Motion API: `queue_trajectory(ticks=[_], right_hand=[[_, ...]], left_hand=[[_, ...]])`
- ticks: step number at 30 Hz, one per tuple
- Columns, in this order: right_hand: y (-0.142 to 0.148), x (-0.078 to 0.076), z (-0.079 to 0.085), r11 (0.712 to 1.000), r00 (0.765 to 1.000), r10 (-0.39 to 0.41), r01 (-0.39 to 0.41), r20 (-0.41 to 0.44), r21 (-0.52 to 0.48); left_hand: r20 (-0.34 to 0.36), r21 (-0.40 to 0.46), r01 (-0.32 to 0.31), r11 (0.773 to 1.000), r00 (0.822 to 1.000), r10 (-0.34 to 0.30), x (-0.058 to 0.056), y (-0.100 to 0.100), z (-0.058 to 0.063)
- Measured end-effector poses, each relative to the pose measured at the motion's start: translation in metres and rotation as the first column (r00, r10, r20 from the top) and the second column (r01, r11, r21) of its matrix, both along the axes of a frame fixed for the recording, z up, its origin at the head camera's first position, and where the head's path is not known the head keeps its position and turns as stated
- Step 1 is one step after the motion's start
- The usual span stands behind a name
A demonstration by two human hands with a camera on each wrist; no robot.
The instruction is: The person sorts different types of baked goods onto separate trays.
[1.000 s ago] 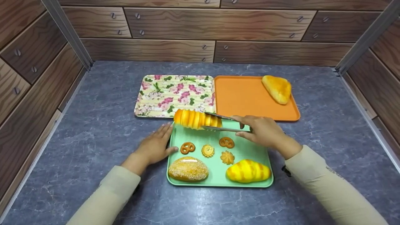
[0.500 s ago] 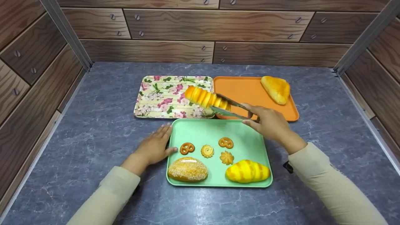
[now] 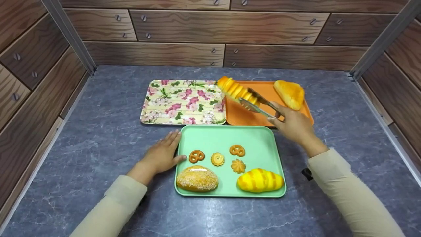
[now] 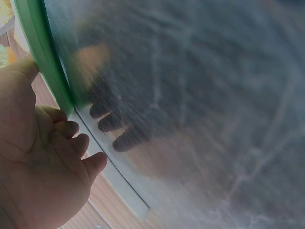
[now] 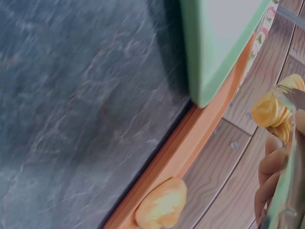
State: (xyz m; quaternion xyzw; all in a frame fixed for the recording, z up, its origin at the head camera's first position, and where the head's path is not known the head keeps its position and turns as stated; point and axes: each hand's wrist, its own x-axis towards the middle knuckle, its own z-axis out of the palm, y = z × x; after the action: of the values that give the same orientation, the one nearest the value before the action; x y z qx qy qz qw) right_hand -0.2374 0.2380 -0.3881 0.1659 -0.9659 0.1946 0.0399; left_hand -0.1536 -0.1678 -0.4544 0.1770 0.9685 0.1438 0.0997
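Note:
In the head view my right hand [image 3: 293,124] grips a pair of metal tongs [image 3: 260,110]. Their tips hold a long ridged bread [image 3: 234,88], tilted, above the left part of the orange tray [image 3: 263,120] and the edge of the floral tray. The right wrist view shows the curled fingers [image 5: 271,174] round the tongs, with the bread [image 5: 269,110] beyond. My left hand [image 3: 160,154] rests at the left edge of the green tray [image 3: 210,131], its thumb over the rim. In the left wrist view the left hand [image 4: 43,152] touches that tray's side.
On the green tray lie two pretzels [image 3: 196,156], two cookies [image 3: 217,159], a sugared bun [image 3: 197,178] and a yellow striped bread [image 3: 260,180]. A triangular bread [image 3: 290,94] sits on the orange tray. The floral tray [image 3: 167,113] lies beside it. Wood-patterned panels [image 3: 177,26] enclose the table.
My right hand has carried the bread in the tongs away from the green tray's far edge, past the floral tray and rightward to the orange tray. The left hand has stayed put.

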Motion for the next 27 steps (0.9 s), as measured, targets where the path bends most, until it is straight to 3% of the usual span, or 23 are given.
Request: queue_trajectory(ticks=[8,27], right_hand=[[0.013,-0.011,-0.004,0.993,0.991,-0.117,0.118,0.057,-0.021],[0.023,-0.026,-0.009,0.959,0.951,-0.281,0.272,0.131,0.081]], left_hand=[[-0.004,-0.001,-0.003,1.000,1.000,0.003,0.000,0.001,-0.001],[0.025,-0.013,-0.012,1.000,1.000,0.013,0.000,0.000,0.001]])
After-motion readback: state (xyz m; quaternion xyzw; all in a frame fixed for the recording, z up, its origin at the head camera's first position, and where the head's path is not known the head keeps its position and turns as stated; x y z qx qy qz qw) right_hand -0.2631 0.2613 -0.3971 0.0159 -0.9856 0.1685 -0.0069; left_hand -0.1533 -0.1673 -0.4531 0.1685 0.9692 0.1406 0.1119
